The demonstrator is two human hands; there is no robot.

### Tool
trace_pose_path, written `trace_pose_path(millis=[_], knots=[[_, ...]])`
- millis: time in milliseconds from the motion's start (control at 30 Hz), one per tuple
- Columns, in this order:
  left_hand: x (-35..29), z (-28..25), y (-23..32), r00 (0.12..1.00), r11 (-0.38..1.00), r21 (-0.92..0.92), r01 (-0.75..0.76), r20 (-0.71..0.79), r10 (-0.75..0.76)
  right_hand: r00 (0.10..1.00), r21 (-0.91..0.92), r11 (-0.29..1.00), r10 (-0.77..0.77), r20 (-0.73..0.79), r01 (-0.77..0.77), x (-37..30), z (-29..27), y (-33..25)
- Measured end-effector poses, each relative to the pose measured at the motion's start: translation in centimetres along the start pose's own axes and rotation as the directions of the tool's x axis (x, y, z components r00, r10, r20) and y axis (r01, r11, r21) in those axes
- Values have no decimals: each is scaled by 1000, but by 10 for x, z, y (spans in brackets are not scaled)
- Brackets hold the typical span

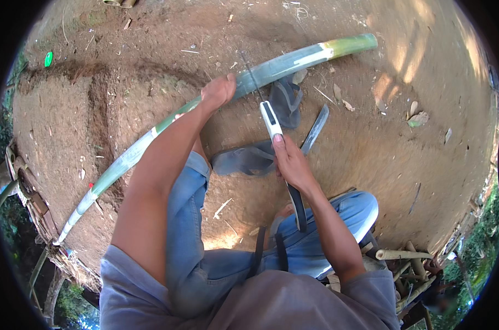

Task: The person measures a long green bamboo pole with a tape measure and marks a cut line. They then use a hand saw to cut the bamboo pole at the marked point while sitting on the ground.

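Bare brown earth fills my view, scattered with dry leaves and wood chips, sunlight falling in patches toward two o'clock. Far out at ten o'clock I see a small green cap (48, 59) lying in the dirt. Running from eight o'clock up to one o'clock is a long green bamboo pole (123, 159), bent into an arc by the lens, its far end yellower and a pale stripped band along its upper stretch. My left hand (218, 91) is closed over the pole just above centre, fingers wrapped around it, the forearm reaching up from six o'clock across my left knee in blue jeans (190, 220). Just right of that hand a thin saw blade (251, 77) crosses the pole; I cannot tell how deep it sits. Its white and black handle (271, 121) is clamped in my right hand (291, 165), the thumb lying along the handle. Under the pole and the saw lie two dark sandals (248, 159), one near the centre and one at twelve o'clock. Beside them a long dark knife blade (315, 129) rests on the ground. At four o'clock I see a heap of cut bamboo pieces (403, 258)
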State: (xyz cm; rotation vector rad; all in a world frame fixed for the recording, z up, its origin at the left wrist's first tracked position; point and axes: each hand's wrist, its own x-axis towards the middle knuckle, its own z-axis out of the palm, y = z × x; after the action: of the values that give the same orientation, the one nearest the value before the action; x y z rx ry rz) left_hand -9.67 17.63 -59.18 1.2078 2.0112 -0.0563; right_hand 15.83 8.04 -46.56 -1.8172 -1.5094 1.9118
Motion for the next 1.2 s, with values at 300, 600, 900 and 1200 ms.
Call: trace_pose_path(millis=[300,600,900,1200], knots=[[-27,11,23,972,993,101,65,-231,-40,995,-278,956,-101,1,97,5,1,18],[-29,15,23,949,993,113,26,-315,11,993,-256,959,-121,7,119,3,2,16],[-27,14,26,947,997,74,35,-320,-10,992,-272,956,-123,-31,110,13,5,7],[-29,7,27,958,997,61,49,-284,-30,1000,-254,967,-13,-25,6,-14,1,2]])
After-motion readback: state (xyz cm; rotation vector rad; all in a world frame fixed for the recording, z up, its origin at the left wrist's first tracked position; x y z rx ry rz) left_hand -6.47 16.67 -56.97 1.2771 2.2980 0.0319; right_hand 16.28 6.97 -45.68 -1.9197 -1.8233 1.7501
